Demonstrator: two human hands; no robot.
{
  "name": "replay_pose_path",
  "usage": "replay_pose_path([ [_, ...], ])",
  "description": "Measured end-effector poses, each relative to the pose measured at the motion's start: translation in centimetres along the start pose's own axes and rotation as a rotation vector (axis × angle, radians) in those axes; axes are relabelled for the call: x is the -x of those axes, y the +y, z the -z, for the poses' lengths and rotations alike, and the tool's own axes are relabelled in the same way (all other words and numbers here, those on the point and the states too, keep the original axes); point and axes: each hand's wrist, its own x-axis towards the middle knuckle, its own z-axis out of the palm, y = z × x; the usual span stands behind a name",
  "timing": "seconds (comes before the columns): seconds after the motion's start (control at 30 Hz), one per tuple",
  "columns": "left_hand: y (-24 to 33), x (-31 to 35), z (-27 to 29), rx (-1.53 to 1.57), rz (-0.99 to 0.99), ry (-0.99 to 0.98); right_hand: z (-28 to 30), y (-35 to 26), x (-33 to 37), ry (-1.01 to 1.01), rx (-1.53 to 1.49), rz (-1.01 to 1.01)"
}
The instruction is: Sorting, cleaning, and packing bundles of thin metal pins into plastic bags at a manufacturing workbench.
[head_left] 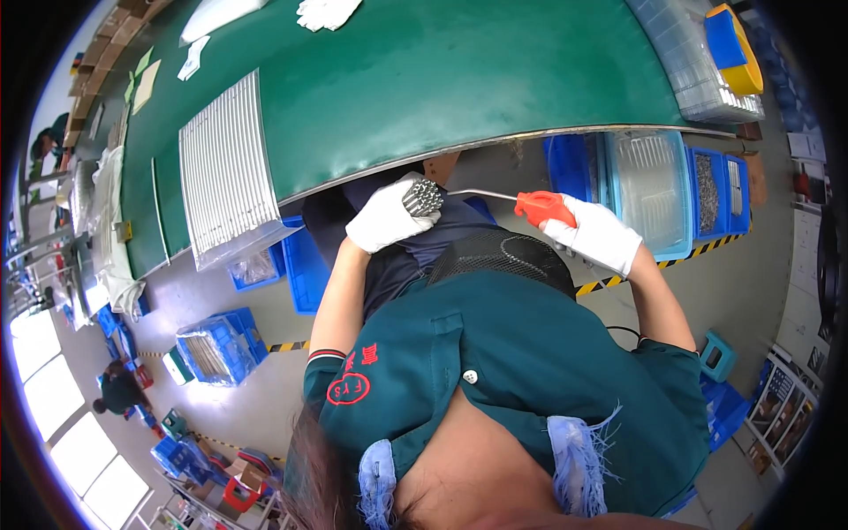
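My gloved left hand (386, 218) is closed round a bundle of thin metal tubes (423, 199), held just off the table's near edge with the tube ends showing. The far ends of the tubes are hidden. In my gloved right hand (594, 236) is a red air blow gun (544, 208) with a long, thin, bent metal nozzle (481, 193). The nozzle tip is close to the tube ends; whether it touches them I cannot tell. On the green table (424, 88) lies a clear bag with a row of metal tubes (227, 168), to the left of my hands.
A single thin rod (160, 212) lies left of the bag. White gloves (327, 12) are at the table's far edge. Clear plastic boxes and a yellow tape roll (751, 66) stand at the right. Blue bins (709, 194) sit beneath. Another person (119, 389) is far left.
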Motion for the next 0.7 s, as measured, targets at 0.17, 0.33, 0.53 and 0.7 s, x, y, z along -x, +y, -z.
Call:
replay_pose_path([
  [0.17,-0.1,0.0,-0.4,-0.34,-0.263,0.069,0.1,0.2,-0.3,0.043,0.082,-0.053],
  [0.33,-0.2,-0.1,-0.2,-0.412,-0.291,0.057,0.2,-0.5,-0.1,-0.107,-0.023,-0.161],
  [0.53,-0.2,-0.3,-0.3,-0.356,-0.253,0.054,0.2,-0.9,0.2,-0.051,-0.061,-0.11],
  [0.7,-0.6,-0.1,-0.2,-0.228,-0.178,0.023,0.1,-0.8,-0.1,-0.091,-0.028,-0.14],
])
